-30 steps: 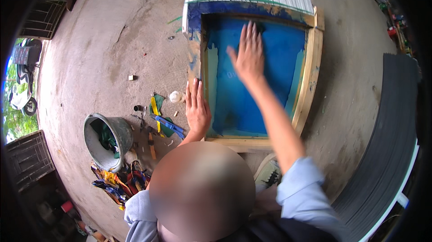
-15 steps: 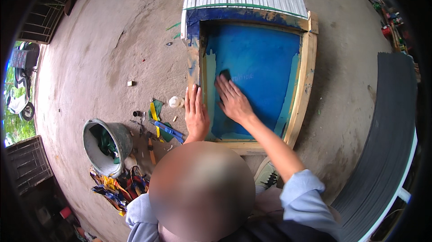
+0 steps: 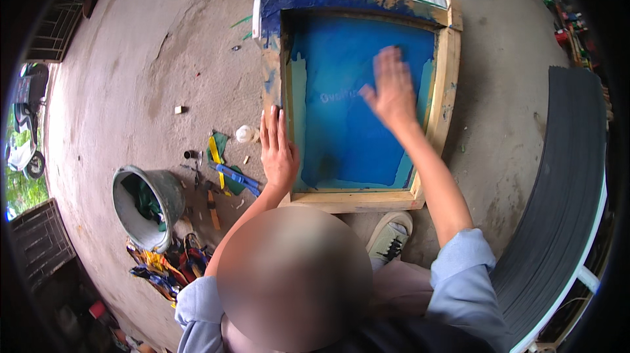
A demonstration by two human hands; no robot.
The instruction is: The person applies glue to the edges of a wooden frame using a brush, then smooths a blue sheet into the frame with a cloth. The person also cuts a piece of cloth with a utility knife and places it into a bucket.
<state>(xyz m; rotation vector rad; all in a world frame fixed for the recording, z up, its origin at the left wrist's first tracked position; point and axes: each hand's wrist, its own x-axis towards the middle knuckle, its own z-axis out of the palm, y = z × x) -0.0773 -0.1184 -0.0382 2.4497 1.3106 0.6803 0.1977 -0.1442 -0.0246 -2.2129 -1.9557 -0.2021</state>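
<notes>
Left hand [image 3: 280, 156] and right hand [image 3: 396, 90] outstretched flat; wooden frame [image 3: 271, 77] under left looks stiff, grip there; blue screen [image 3: 351, 133] below right probably delicate.

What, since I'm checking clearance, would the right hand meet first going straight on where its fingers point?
Likely the paint-stained far rail of the wooden screen frame; the height of the right hand is unclear, so it might pass over.

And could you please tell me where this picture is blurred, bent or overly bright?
Head view: the right hand is blurred, the left hand sharper; a round blur hides the lower middle. Head view, right side: the dark stack looks bowed, probably by the fisheye lens. Head view, left side: the floor looks pale and washed out.
</notes>
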